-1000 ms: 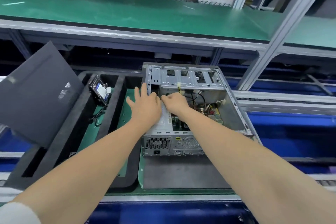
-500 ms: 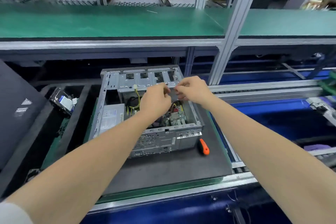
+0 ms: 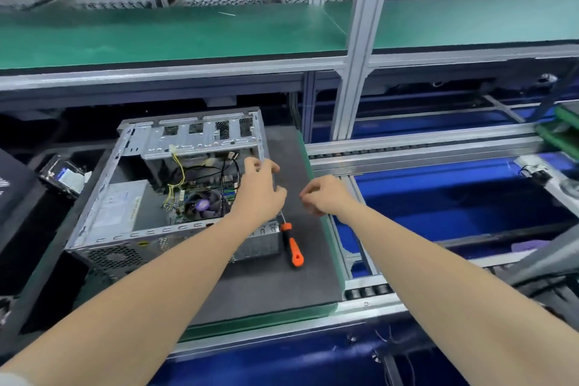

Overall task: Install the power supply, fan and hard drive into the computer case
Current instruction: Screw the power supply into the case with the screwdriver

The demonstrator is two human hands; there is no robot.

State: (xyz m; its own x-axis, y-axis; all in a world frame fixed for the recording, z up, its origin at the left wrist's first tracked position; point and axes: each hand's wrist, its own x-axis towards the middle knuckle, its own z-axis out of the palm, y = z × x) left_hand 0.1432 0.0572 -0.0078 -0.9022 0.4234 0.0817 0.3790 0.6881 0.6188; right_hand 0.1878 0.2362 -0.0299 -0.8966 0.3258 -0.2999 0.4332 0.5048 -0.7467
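The open computer case (image 3: 103,200) lies on its side on a grey foam mat (image 3: 266,285). A grey power supply (image 3: 125,207) sits inside at its left. A fan (image 3: 202,205) sits on the board in the middle, among yellow and black cables. The hard drive (image 3: 65,177) lies outside the case, in a black foam tray at the left. My left hand (image 3: 261,189) hovers at the case's right wall, with bent fingers touching the rim. My right hand (image 3: 322,194) hangs above the mat's right edge, loosely curled, with nothing visible in it.
An orange-handled screwdriver (image 3: 293,249) lies on the mat just right of the case. A dark case panel (image 3: 12,185) leans at the far left. A roller conveyor rail (image 3: 423,150) and blue surfaces lie to the right. A green shelf (image 3: 172,31) runs overhead.
Both hands have left the power supply and moved to the case's right wall. They met there half a second ago and are now apart. The view has swung right, revealing the screwdriver.
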